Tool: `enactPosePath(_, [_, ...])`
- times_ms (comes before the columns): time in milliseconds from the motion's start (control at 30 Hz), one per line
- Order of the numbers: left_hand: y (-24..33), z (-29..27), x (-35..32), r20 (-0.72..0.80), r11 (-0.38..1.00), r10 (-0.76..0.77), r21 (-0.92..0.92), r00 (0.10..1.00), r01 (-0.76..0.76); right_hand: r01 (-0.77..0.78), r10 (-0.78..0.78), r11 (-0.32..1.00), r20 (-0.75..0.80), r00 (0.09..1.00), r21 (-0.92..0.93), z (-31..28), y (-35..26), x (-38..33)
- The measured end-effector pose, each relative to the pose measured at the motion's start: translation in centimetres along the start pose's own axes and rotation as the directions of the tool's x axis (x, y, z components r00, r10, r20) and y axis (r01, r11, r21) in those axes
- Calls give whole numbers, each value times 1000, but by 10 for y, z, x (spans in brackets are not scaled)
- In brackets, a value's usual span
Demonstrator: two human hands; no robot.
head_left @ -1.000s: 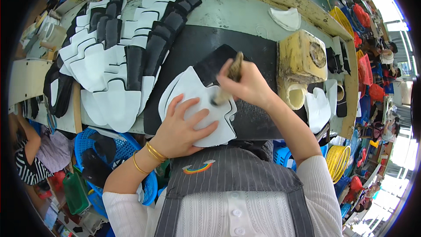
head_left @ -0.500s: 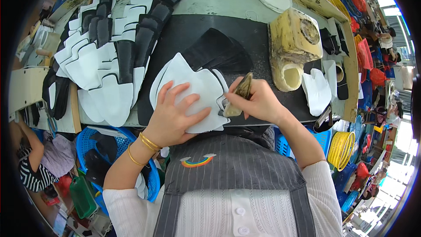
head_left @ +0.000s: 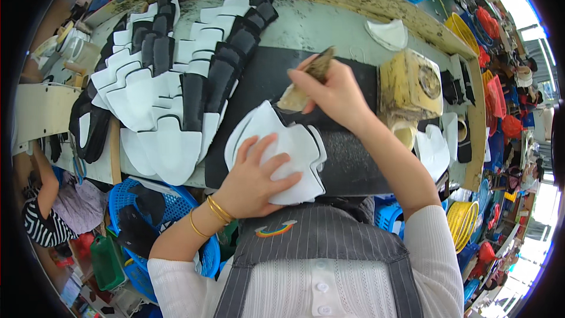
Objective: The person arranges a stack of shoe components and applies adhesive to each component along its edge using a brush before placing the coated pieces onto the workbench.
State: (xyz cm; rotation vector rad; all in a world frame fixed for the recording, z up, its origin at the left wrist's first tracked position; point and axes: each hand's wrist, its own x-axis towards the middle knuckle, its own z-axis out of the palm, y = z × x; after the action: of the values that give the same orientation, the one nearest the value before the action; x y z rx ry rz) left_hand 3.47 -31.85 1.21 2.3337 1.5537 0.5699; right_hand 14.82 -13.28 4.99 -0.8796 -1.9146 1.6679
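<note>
A stack of white shaped pieces (head_left: pixel 268 126) with dark edging lies on a black mat (head_left: pixel 359 171) in front of me. My left hand (head_left: pixel 259 176) rests on top of the stack, fingers spread and nothing gripped. In my right hand (head_left: pixel 338 91) is a flat, glue-crusted brush (head_left: pixel 291 100), pinched between thumb and fingers. Its pale, wide end is at the far edge of the stack, over the dark part of the pieces. The brush and hand hide most of that dark part, so I cannot tell whether the tip touches.
Overlapping rows of black and white pieces (head_left: pixel 170 106) cover the left of the bench. To the right stands a yellow, stained container (head_left: pixel 409 85) with a spout-like opening. Loose white pieces (head_left: pixel 432 150) lie beyond it. A blue basket (head_left: pixel 203 253) sits below the bench's near edge.
My right hand has carried the brush from the stack's right edge to its far edge. The left hand stays on the stack. The whole view has shifted slightly.
</note>
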Motion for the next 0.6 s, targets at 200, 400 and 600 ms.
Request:
enactPosePath(200, [-6,0,1,-9,999,1,-33,1000,-1,-73,126,979,283,951,-191,6,8,42])
enactPosePath(400, [-3,-6,2,-26,997,-39,-65,999,37,331,-72,864,558,827,-379,26,-1,61])
enactPosePath(600, [-12,-26,12,86,976,14,-217,996,5,383,-264,646,278,924,-660,-54,12,43])
